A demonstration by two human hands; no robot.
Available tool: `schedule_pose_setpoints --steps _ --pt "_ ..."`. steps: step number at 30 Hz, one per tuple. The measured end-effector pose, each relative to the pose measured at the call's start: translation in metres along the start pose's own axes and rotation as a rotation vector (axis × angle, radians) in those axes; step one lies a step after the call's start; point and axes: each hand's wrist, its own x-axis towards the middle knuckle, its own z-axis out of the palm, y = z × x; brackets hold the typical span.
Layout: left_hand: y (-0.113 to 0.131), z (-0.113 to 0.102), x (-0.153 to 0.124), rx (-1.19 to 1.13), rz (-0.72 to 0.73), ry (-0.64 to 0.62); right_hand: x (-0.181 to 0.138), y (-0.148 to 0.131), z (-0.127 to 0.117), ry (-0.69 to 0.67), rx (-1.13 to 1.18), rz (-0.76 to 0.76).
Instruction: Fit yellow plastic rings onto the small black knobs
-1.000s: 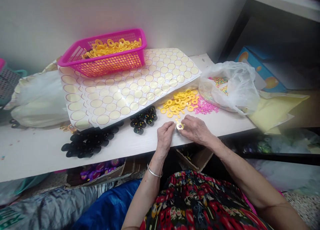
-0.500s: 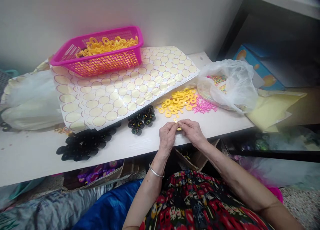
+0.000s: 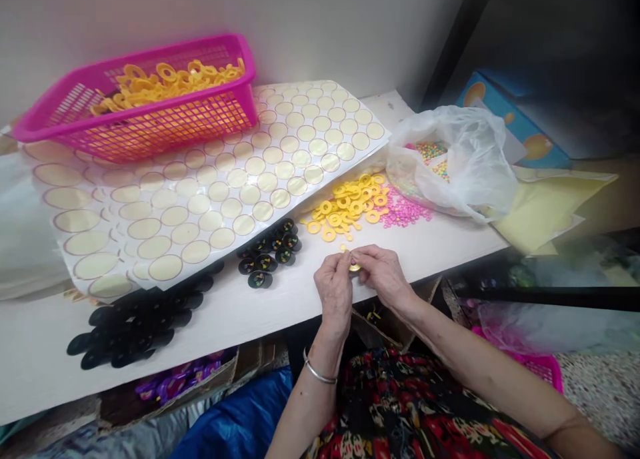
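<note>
My left hand and my right hand meet over the front edge of the white table. Both pinch a small round yellow piece held between their fingertips. Just beyond the hands lies a loose pile of yellow rings with pink beads beside it. A small cluster of black discs sits to the left of my hands. A silver bangle circles my left wrist.
A sheet of round stickers covers the table's middle, with a pink basket of yellow rings on it. More black discs lie front left. A plastic bag of coloured beads sits right, a blue box behind.
The view has swung left and down, so everything sits further right and lower. My hands have drawn slightly closer to me, still pinching the small yellow piece together.
</note>
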Motion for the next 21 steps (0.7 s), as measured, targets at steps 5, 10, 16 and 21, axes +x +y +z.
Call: schedule_pose_setpoints --steps 5,10,16,21 --pt "-0.002 0.002 0.003 0.087 0.06 0.012 0.008 0.0 -0.004 -0.041 0.046 0.041" --pt "0.001 -0.009 0.0 0.062 0.046 -0.098 0.006 -0.002 -0.006 -0.114 -0.01 0.013" --pt "0.009 -0.018 -0.005 0.091 0.191 -0.352 -0.008 -0.001 -0.011 -0.144 0.125 -0.022" --pt "0.01 -0.015 -0.018 0.124 0.294 -0.36 -0.031 0.0 -0.031 -0.183 0.21 -0.043"
